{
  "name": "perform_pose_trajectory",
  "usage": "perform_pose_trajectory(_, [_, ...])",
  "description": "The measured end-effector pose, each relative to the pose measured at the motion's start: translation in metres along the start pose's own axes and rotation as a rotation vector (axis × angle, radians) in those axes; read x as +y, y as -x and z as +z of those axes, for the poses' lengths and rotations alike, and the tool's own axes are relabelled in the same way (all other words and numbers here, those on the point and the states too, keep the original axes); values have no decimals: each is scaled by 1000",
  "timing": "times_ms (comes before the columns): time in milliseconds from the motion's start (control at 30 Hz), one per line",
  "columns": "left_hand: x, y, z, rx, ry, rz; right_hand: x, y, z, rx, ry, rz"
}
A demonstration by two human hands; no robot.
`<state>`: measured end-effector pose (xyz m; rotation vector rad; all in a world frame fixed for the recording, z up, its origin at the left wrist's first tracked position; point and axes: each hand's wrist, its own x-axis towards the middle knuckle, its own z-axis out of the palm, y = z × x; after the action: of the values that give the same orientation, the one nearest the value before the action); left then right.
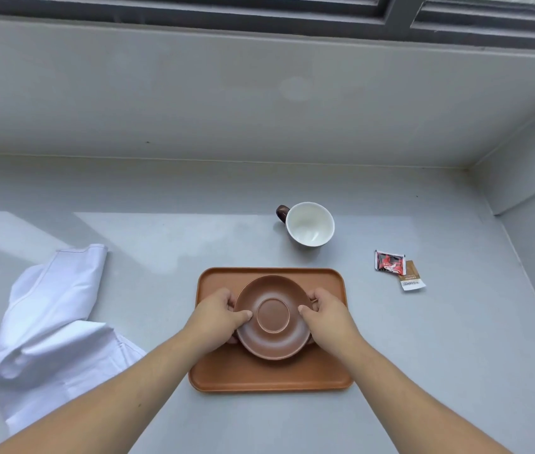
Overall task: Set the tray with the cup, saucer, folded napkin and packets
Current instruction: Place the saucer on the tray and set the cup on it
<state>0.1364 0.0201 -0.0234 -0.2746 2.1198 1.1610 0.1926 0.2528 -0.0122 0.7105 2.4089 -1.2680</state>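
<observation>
You had both hands, left [218, 314] and right [326, 311], each in a closed grip on the saucer [272, 317] over the tray [271, 371]. Best to have lowered it level and centred, leaving room beside it.

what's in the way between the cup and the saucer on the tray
Nothing visible. The cup stands on the counter beyond the tray, with bare counter between. The saucer is empty, though the left hand and right hand grip its rim.
</observation>
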Motion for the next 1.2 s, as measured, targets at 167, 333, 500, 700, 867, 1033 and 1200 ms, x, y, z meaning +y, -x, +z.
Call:
perform_pose_trajectory(167, [-3, -2, 2, 15, -18, 2, 4, -4, 1, 5, 28, -17])
perform_pose_trajectory(333, [-8, -4, -2, 17, -69, 8, 8, -7, 3, -9, 86, -43])
perform_pose_trajectory(500, [-5, -6, -5, 10, -181, 4, 7, -8, 2, -21, 145, -51])
perform_pose_trajectory(700, [14, -6, -14, 7, -573, 47, 0, -8, -7, -92, 189, 0])
perform_pose_trajectory(867, [64, -21, -23, 208, -667, 209, -13, -25, -35, 77, 35, 27])
perform_pose_trajectory(1033, [125, -61, -18, 197, -525, 373, -34, -63, -64, 140, -292, 115])
perform_pose_trajectory(1200, [162, -96, -5, 178, -630, 449, -52, -90, -78, 26, -374, 152])
